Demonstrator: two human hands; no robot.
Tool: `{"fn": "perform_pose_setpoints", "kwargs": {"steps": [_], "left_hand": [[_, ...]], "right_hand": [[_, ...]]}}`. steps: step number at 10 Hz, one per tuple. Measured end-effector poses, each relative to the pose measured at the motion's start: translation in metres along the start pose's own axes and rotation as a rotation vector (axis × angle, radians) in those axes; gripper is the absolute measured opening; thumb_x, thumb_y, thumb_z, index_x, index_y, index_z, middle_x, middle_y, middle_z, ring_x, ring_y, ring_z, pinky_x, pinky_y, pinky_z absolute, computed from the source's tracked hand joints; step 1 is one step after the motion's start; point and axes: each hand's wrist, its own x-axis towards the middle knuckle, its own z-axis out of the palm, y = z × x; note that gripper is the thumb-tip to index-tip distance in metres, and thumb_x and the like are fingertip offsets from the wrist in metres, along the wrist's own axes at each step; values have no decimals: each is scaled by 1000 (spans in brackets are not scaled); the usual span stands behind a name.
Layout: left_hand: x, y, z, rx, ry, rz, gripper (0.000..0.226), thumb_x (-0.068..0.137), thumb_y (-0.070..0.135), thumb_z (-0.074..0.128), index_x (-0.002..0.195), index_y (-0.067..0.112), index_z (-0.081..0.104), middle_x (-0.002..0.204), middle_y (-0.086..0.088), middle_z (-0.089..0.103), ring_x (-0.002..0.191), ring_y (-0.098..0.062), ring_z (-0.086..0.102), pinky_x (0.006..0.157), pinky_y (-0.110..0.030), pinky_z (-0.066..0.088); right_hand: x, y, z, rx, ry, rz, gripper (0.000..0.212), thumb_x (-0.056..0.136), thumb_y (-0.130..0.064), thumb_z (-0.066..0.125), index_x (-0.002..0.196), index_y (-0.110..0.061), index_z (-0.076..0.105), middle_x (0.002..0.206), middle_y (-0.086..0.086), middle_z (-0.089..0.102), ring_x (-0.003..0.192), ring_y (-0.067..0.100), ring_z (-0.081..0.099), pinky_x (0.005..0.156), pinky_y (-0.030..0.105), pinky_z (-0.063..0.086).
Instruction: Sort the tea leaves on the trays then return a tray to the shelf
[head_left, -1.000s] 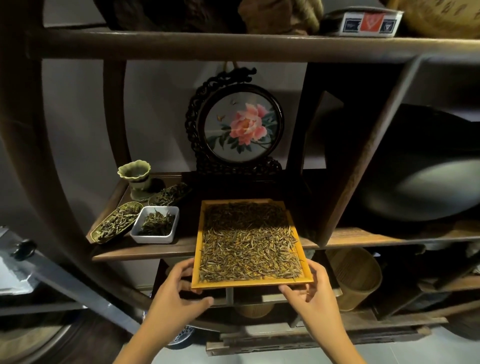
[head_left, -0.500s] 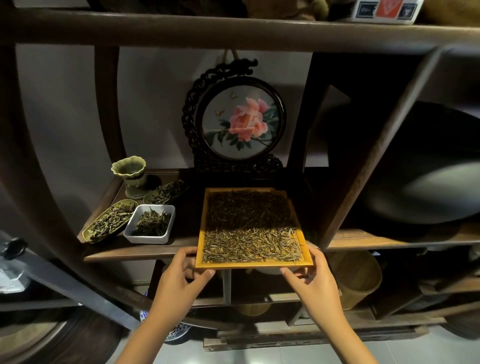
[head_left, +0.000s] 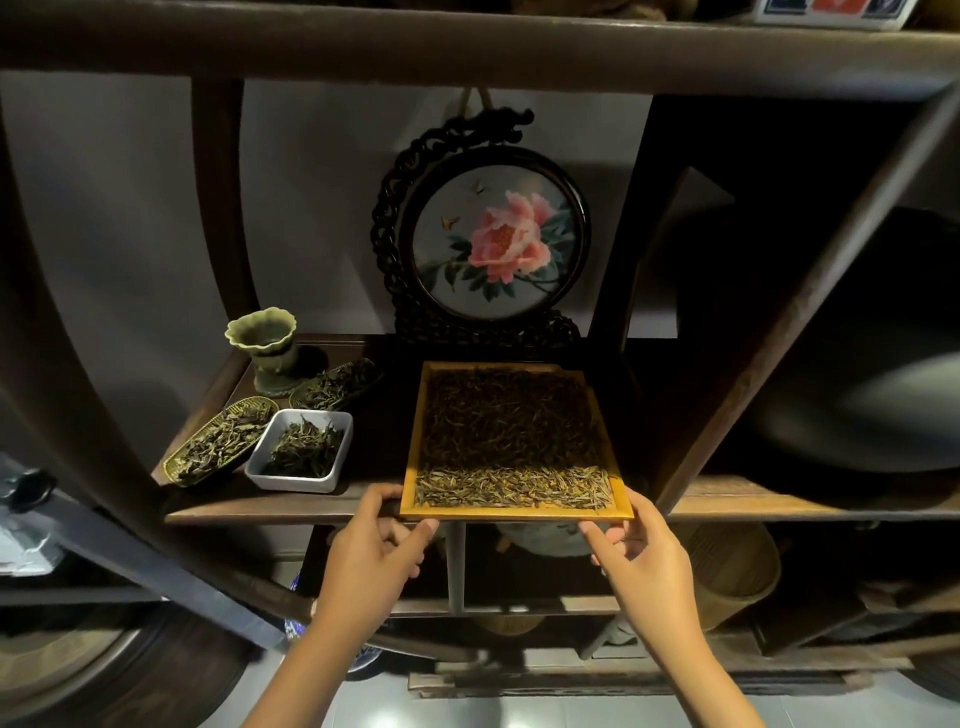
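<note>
On a dark wooden shelf (head_left: 249, 512), the yellow tray (head_left: 511, 513) of tea leaves (head_left: 511, 441) sits nearly home; left hand (head_left: 371, 558) and right hand (head_left: 644, 564) grasp its front edge, release remaining.

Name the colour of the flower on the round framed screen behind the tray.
Pink, with green leaves; head view shows it best.

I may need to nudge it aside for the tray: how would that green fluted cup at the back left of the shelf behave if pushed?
The green cup looks glazed ceramic, so probably rigid and chippable. Its wide flared rim over a narrower foot suggests it may tip rather than slide. A leaf-filled dish sits close beside it, so a push could scatter leaves.
</note>
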Motion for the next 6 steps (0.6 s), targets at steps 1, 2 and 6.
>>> {"fn": "perform_pose_setpoints", "kwargs": {"steps": [1,2,6], "left_hand": [[-2,0,1,-7,15,-2,36,84,29,69,115,31,50,65,0,68,63,-14,69,68,-35,58],[-2,1,2,-4,23,10,35,85,30,68,115,33,49,65,1,68,63,-13,69,67,-35,57],[-64,-27,-6,157,55,9,50,88,23,66,131,24,39,75,8,66,62,-8,67,60,-17,46]], "right_hand": [[1,2,-1,4,-2,19,46,78,-33,72,120,-35,54,75,-6,66,70,10,65,65,28,58],[1,-1,-1,5,-2,16,45,79,-31,72,119,-35,52,76,-8,66,72,6,64,63,22,56],[-64,-5,-8,-165,-10,-56,41,87,-22,63,122,-23,42,90,-8,59,76,1,58,57,9,46]]}}
